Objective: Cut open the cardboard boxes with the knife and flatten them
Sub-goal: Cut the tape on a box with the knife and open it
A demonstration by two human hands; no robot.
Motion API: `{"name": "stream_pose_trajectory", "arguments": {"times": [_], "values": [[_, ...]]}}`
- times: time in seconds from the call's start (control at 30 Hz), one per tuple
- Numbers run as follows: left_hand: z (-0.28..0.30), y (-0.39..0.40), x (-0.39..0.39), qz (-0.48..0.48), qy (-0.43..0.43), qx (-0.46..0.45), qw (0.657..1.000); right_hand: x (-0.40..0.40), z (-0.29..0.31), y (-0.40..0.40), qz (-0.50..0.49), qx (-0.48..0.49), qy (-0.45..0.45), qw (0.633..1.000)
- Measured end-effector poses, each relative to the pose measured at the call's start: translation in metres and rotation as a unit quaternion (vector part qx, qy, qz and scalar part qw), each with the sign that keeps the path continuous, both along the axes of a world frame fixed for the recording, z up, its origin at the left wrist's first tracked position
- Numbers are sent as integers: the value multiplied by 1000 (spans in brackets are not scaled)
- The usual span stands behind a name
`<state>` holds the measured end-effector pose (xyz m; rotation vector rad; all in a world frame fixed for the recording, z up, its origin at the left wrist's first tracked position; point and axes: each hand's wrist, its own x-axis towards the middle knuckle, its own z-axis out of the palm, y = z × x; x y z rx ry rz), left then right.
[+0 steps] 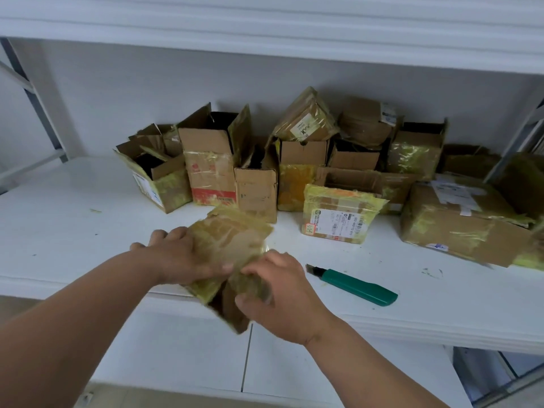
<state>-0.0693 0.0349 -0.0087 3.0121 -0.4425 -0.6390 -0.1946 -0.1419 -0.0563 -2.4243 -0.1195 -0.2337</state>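
right now both hands work one taped cardboard box (232, 240) at the white shelf (73, 231) front edge — left hand (179, 254) pressing it flat-fingered, right hand (273, 293) pinching its near flap — green knife (353, 284) lying just right, untouched.

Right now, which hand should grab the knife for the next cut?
Right. The knife lies on the shelf just beside the right hand, blade end nearest it. The left hand presses on the taped box, across it from the knife.

A box (232, 242) lies at the shelf (73, 231) front edge, knife (353, 285) to its right, more boxes (294, 160) behind.
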Motion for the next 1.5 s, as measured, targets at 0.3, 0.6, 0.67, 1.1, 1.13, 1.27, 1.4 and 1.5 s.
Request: {"name": "stream_pose_trajectory", "arguments": {"times": [0.3, 0.6, 0.67, 1.1, 1.13, 1.27, 1.4, 1.5], "values": [[-6, 9, 25, -117, 15, -133, 984, 15, -21, -23, -191, 132, 50, 971], [-19, 6, 26, -146, -7, -100, 984, 48, -15, -13, -37, 367, 245, 897], [-19, 9, 31, -163, -2, -95, 982, 54, -17, -16, -36, 454, 247, 855], [-33, 29, 64, -43, -49, -193, 979, 54, -16, -8, -30, 327, 224, 917], [-32, 26, 63, -24, -49, -206, 977, 60, -21, -10, -72, 262, 189, 944], [-23, 13, 56, 29, -21, -171, 985, 81, -38, -15, -159, 47, 91, 982], [-22, 12, 55, 25, -9, -164, 986, 103, -40, -14, -194, 9, 68, 979], [-29, 18, 59, 1, 12, -159, 987, 124, -36, -8, -214, 99, 32, 971]]}}
